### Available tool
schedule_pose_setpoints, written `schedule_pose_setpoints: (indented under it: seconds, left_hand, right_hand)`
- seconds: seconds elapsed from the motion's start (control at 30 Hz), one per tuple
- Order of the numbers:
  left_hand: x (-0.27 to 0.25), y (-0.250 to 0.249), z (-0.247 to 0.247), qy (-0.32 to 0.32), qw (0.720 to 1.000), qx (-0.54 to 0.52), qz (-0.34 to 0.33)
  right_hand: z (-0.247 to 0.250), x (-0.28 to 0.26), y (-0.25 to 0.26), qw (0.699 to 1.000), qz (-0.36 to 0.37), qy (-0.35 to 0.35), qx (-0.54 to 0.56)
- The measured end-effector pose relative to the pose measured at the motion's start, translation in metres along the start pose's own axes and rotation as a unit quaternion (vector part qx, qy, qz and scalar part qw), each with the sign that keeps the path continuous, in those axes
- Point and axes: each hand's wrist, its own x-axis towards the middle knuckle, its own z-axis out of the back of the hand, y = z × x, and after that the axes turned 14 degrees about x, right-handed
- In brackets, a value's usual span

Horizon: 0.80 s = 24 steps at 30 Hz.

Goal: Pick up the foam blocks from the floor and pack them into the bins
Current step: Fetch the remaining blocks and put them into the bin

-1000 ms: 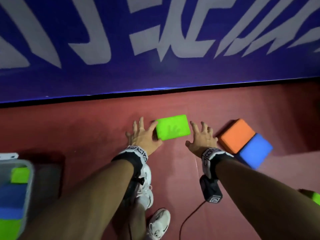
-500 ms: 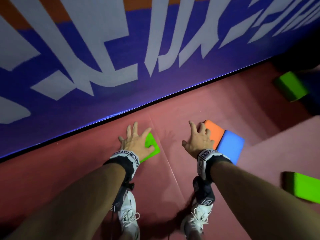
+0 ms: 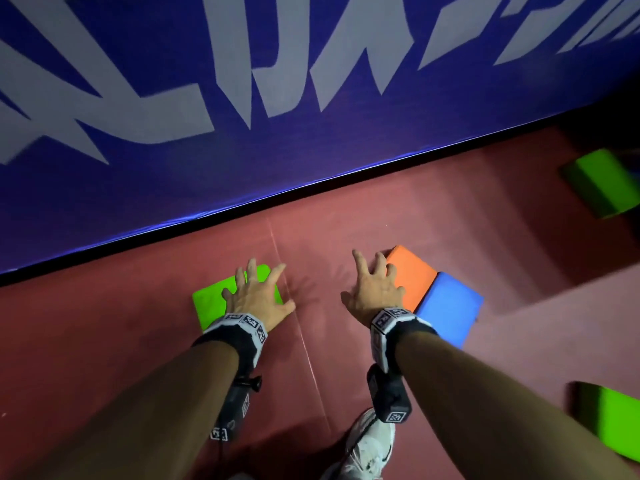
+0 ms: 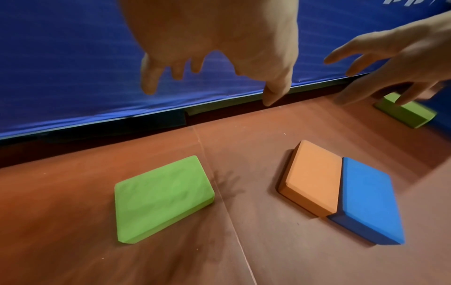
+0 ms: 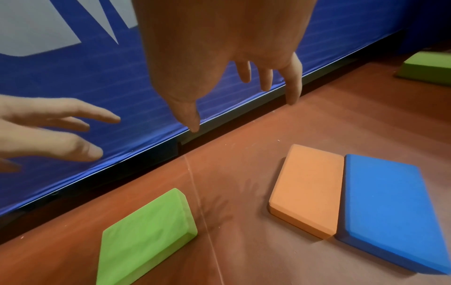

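Observation:
A flat green foam block lies on the red floor near the blue wall pad. My left hand hovers over its right half with fingers spread, holding nothing; the left wrist view shows the green block well below the fingers. To the right, an orange block and a blue block lie side by side, touching. My right hand hangs open above the orange block's left edge; in the right wrist view the orange block and blue block lie untouched beneath it. No bin is in view.
A blue padded wall with white lettering runs along the far side of the floor. One more green block lies at the far right, another green block at the near right. A white shoe stands below my right arm.
The view swung right, and the bin at the left left the frame. My hands, first flanking the green block, spread apart; the right one moved over the orange block.

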Motion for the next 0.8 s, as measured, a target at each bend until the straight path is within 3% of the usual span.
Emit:
schedule_pose_setpoints:
  seconds: [0.13, 0.27, 0.43, 0.63, 0.8]
  left_hand:
    - [0.038, -0.007, -0.052, -0.009, 1.000, 0.018, -0.014]
    - [0.065, -0.025, -0.112, -0.012, 0.988, 0.104, -0.111]
    - [0.122, -0.032, -0.160, 0.005, 0.991, 0.105, -0.078]
    - [0.176, 0.006, -0.222, 0.027, 0.989, 0.147, 0.005]
    - [0.188, 0.025, -0.252, -0.004, 0.990, 0.140, 0.000]
  right_hand:
    - [-0.042, 0.033, -0.026, 1.000, -0.016, -0.016, 0.007]
    - [-0.108, 0.057, -0.057, 0.998, -0.055, -0.018, 0.027]
    - [-0.166, 0.100, -0.090, 0.995, -0.087, -0.037, 0.012]
    - [-0.221, 0.157, -0.132, 0.975, -0.167, -0.139, 0.042]
    - [-0.253, 0.163, -0.143, 0.966, -0.159, -0.204, 0.016]
